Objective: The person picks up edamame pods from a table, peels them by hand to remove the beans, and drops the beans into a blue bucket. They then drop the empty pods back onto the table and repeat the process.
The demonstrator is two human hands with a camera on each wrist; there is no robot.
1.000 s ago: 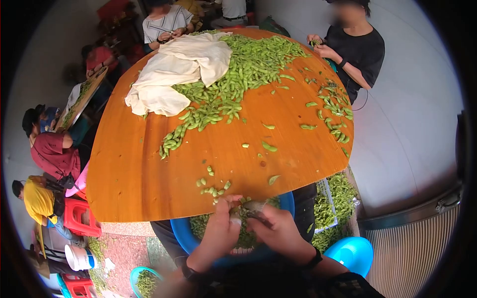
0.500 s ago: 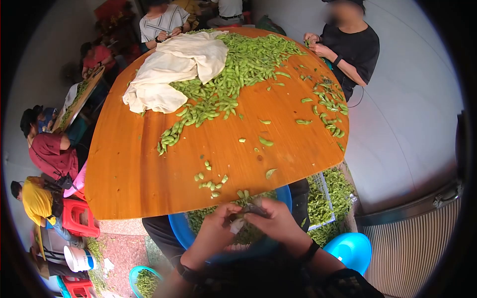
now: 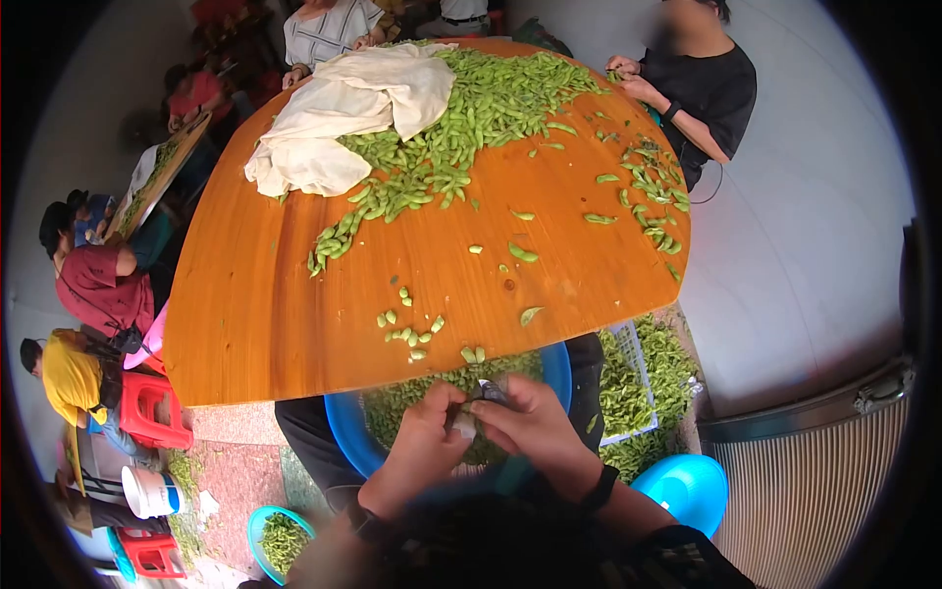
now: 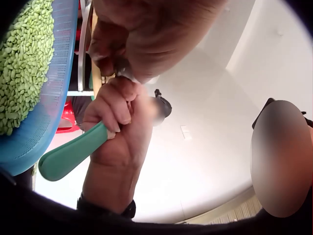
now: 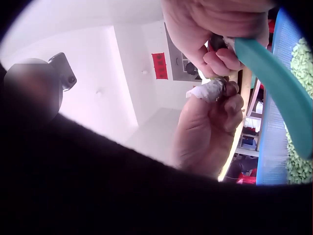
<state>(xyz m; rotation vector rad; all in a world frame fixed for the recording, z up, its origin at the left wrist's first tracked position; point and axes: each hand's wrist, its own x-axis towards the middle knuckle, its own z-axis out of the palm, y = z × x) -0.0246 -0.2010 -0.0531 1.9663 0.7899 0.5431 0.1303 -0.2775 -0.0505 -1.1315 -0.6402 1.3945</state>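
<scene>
Above the blue basin (image 3: 340, 432), both hands meet close together. My right hand (image 3: 538, 424) grips a tool by its teal handle (image 4: 73, 152) (image 5: 271, 78); a short metallic part (image 3: 491, 392) shows near the fingertips. My left hand (image 3: 420, 447) has its fingers curled toward the thumb, which wears a white wrap (image 5: 208, 91). A small green piece (image 5: 221, 77) shows at its fingertips, mostly hidden. Shelled beans (image 4: 24, 63) fill the basin. Several loose beans (image 3: 399, 335) lie near the edge of the wooden table (image 3: 255, 324), with pods (image 3: 491, 113) heaped farther back.
A cream cloth (image 3: 339, 113) covers part of the heap. People sit around the table and at the left. A white crate (image 3: 638, 378) with pods, a bright blue basin (image 3: 692, 491), a smaller basin (image 3: 257, 535), red stools (image 3: 152, 414) and a white bucket (image 3: 147, 493) stand lower down.
The head view has tilted, so the table appears higher. Two beans now lie on the table edge just beyond the hands. My hands have stayed together over the basin, with the fingers shifted slightly.
</scene>
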